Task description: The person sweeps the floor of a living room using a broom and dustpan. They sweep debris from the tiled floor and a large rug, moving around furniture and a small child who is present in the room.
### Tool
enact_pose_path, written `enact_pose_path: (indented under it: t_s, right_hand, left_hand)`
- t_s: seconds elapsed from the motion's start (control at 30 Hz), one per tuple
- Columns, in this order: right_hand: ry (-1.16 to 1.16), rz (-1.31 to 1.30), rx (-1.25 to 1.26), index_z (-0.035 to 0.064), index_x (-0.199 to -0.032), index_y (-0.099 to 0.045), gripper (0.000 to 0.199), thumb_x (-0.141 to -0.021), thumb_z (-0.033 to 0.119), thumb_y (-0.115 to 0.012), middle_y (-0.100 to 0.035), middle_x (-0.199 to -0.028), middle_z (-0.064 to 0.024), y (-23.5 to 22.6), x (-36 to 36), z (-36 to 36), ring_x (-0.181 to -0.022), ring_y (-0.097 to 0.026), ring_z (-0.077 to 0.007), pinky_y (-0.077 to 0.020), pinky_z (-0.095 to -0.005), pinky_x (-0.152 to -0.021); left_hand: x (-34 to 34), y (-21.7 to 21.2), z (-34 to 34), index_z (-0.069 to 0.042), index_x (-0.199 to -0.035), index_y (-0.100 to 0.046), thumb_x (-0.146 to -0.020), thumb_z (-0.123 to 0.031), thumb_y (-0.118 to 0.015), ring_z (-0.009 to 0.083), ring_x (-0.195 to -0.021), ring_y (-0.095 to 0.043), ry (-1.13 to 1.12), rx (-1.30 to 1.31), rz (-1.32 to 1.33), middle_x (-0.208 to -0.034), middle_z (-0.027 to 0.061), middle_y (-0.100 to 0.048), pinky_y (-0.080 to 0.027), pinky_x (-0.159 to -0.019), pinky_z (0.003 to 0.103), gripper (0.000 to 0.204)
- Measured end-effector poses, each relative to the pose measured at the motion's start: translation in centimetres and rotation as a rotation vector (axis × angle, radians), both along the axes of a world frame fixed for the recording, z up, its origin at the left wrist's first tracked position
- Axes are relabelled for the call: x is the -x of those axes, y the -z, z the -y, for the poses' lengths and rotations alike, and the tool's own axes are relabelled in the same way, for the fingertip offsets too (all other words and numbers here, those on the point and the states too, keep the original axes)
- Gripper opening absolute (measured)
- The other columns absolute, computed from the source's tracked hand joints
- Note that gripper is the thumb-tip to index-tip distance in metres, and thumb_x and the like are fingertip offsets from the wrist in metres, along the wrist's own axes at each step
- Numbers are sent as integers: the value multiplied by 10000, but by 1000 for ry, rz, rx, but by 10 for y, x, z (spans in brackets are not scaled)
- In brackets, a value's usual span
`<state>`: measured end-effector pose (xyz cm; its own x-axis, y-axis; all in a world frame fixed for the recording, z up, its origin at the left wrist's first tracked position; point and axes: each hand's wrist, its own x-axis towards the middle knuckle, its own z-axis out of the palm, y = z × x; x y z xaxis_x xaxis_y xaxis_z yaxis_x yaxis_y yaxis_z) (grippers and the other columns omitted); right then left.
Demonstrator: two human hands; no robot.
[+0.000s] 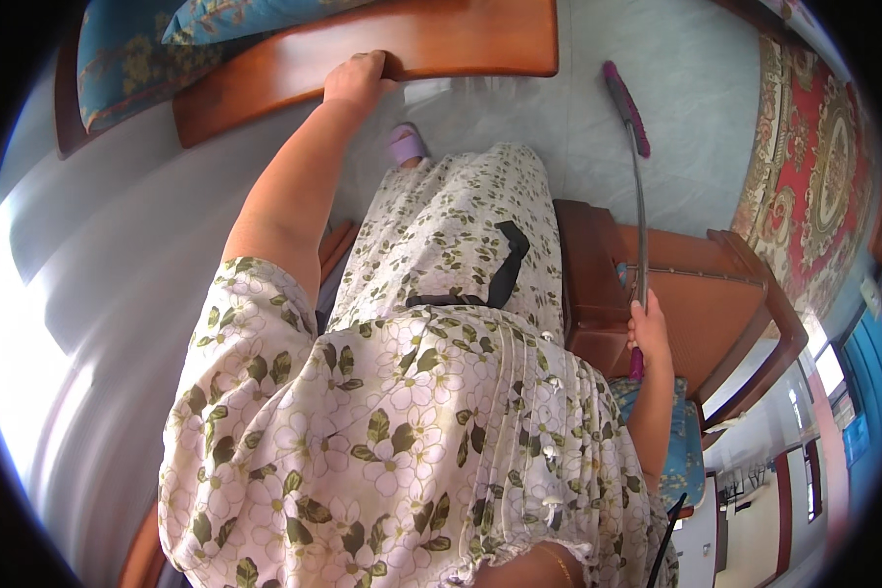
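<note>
Right hand: closed around the handle of a purple-headed duster, near its lower end in view. Left hand: fingers bent at the edge of a wooden armrest; how firmly they grip, I cannot tell from here.

Duster: beyond the right hand, rod running past the wooden chair, fluffy head over the floor. Contact between head and floor: not certain.

Handling, in my judgement: wrist loose, rod clear of the chair's frame, head laid flat along its length; the left hand best kept as a steadying prop while the body leans.

Floor: pale grey, marbled, glossy. One lilac slipper, worn, at the hem of the flowered dress.

Room: blue flowered cushion beside the armrest; a second blue seat cushion at the chair; red and cream patterned rug on the right; strong light from the left.
</note>
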<state>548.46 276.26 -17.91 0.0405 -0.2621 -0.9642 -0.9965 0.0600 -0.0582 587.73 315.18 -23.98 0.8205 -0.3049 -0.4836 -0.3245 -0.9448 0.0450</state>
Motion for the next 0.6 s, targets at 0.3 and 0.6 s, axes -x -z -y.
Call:
enact_pose_path:
  t_s: [0.3,0.6]
  right_hand:
    - [3,-21,-27,211,-1416,-266,509,-944,195,-456,-405,-605,11,12,-7,10,-442,-391,-86,-357,-255,-380]
    - [19,-3,-30,213,-1409,-278,497,-946,204,-458,-409,-619,15,-8,-9,7,-446,-386,-80,-356,-252,-381]
  left_hand:
    - [-2,14,2,-70,-933,-582,-746,-331,-695,310,-951,-597,-10,-11,-7,-957,134,-643,-470,-801,427,340]
    - [-3,-14,0,-139,-998,-608,-756,-307,-684,274,-985,-595,-11,-64,-30,-996,93,-646,-475,-819,397,304]
